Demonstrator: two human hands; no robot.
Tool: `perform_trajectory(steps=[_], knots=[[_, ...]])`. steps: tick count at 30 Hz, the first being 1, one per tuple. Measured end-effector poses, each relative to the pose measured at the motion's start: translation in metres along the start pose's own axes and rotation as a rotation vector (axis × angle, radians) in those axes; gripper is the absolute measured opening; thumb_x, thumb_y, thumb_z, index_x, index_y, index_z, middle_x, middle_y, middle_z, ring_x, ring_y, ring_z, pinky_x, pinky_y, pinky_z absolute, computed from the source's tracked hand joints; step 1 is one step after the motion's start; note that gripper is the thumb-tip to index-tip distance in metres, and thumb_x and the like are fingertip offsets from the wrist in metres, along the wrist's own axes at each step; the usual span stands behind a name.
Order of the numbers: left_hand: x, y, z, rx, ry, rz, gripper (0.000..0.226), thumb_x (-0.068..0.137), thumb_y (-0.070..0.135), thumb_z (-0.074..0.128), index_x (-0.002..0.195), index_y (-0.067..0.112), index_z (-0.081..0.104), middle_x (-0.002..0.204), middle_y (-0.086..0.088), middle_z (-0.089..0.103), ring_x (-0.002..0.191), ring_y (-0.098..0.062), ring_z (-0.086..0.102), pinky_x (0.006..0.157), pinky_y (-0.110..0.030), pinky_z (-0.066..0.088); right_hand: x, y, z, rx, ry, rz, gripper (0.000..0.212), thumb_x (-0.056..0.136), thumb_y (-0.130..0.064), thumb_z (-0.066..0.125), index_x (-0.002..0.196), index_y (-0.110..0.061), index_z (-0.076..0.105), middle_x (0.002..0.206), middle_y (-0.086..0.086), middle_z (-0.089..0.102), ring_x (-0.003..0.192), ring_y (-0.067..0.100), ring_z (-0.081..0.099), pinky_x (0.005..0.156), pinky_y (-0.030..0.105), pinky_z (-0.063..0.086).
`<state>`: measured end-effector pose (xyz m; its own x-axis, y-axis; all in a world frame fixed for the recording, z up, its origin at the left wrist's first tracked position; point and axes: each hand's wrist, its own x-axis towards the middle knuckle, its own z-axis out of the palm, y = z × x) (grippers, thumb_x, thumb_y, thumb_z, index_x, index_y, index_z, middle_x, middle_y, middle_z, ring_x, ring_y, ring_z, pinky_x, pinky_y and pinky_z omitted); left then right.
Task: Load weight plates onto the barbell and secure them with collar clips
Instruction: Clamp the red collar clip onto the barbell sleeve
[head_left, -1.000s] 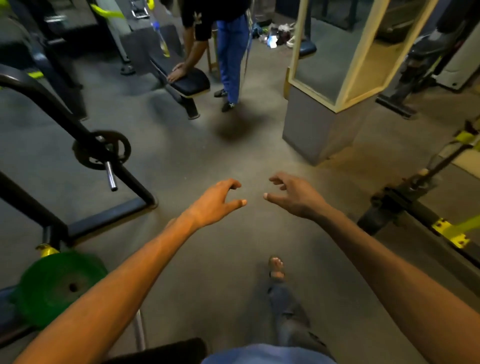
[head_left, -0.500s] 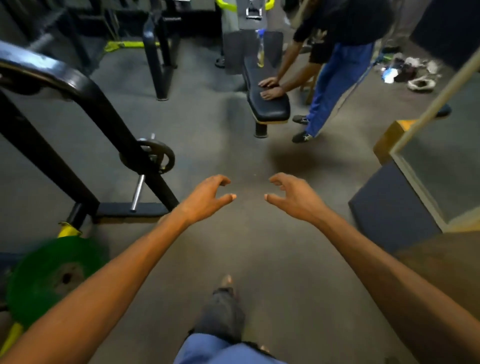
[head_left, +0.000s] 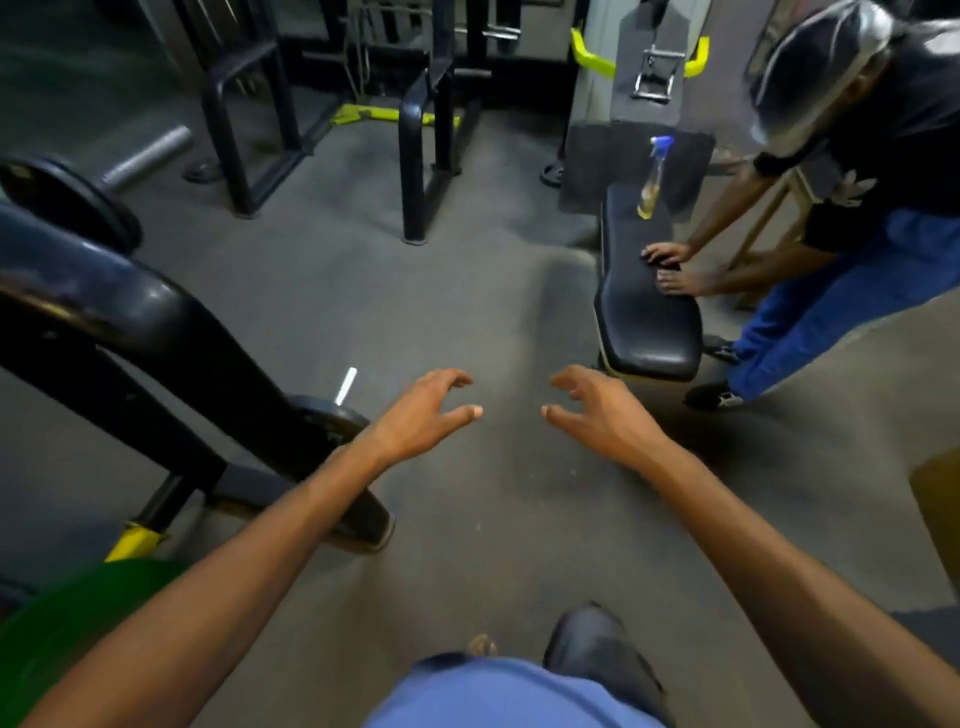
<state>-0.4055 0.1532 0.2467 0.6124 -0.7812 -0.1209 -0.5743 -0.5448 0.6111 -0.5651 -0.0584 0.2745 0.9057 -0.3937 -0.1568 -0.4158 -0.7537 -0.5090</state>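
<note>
A: While both hands hang out front over bare floor, neither has anything in it: left hand with fingers spread and curled, thumb out, right hand a mirror of it, wide and empty

B: So where's the plate they want?

A: Off to the left and low. Green plate sits in the bottom-left corner, blurred, partly under the left forearm, so nearer the elbow than the fingertips. A black plate shows just beside the left wrist, behind the slanted black frame, with a bright steel peg poking up past it

B: Which hand gets there first?

A: Left, clearly. Everything plate-like lies on that side; the right hand is well apart from all of it, nearer the bench where another person leans with both palms down

B: And the bar?

A: Far left, a dark plate on edge with a grey sleeve running up and to the right from it. I'd guess that's the barbell end, though it's too smeared to swear to. Its long axis slants away from the hands, so I reckon the next move is a turn left and a reach down, not forward

B: Any clips?

A: None I can make out
</note>
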Motion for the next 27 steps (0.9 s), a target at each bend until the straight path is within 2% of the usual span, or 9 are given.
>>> perform_trajectory(steps=[4,7,12,16,23,27], knots=[[0.089,-0.024,-0.027,0.019,0.075,-0.046,0.053,0.093,0.044,0.067,0.138,0.017,0.056,0.14,-0.002,0.059,0.13,-0.016,0.054,0.108,-0.027,0.038,0.134,-0.001,-0.023,-0.015,-0.044,-0.134,0.051,0.091,-0.042,0.069,0.134,-0.016,0.062,0.137,0.006,0.065,0.125,0.027,0.062,0.101,0.047,0.052],[0.156,-0.05,-0.046,0.02,0.194,-0.097,0.049,0.093,0.041,0.068,0.134,0.016,0.059,0.135,-0.003,0.062,0.125,-0.017,0.058,0.107,-0.029,0.041,0.236,-0.001,-0.03,-0.024,-0.1,-0.25,0.054,0.088,-0.043,0.067,0.134,-0.016,0.061,0.137,0.008,0.065,0.124,0.029,0.062,0.101,0.047,0.052],[0.246,-0.072,-0.09,-0.031,0.362,-0.261,0.044,0.091,0.037,0.071,0.128,0.014,0.064,0.129,-0.005,0.065,0.119,-0.019,0.062,0.105,-0.031,0.043,0.389,-0.019,-0.053,-0.053,-0.212,-0.415,0.049,0.091,-0.037,0.069,0.134,-0.014,0.061,0.137,0.008,0.066,0.123,0.028,0.063,0.101,0.044,0.052],[0.287,-0.089,-0.132,-0.055,0.49,-0.412,0.04,0.091,0.034,0.072,0.125,0.013,0.065,0.125,-0.003,0.068,0.115,-0.016,0.063,0.101,-0.022,0.042,0.492,-0.066,-0.066,-0.085,-0.309,-0.561,0.047,0.091,-0.038,0.069,0.132,-0.016,0.062,0.135,0.007,0.067,0.122,0.026,0.064,0.1,0.043,0.053],[0.334,-0.168,-0.195,-0.015,0.616,-0.623,0.04,0.092,0.038,0.07,0.126,0.018,0.065,0.127,0.001,0.067,0.117,-0.013,0.062,0.104,-0.026,0.044,0.629,-0.167,-0.027,-0.068,-0.449,-0.814,0.045,0.089,-0.037,0.069,0.129,-0.016,0.065,0.132,0.006,0.069,0.123,0.025,0.064,0.099,0.043,0.053],[0.357,-0.222,-0.238,-0.014,0.697,-0.726,0.039,0.093,0.038,0.068,0.127,0.02,0.064,0.129,0.004,0.065,0.119,-0.01,0.059,0.097,-0.014,0.036,0.692,-0.237,0.001,-0.056,-0.53,-0.915,0.042,0.091,-0.038,0.068,0.128,-0.019,0.065,0.13,0.003,0.07,0.117,0.021,0.067,0.096,0.043,0.055]])
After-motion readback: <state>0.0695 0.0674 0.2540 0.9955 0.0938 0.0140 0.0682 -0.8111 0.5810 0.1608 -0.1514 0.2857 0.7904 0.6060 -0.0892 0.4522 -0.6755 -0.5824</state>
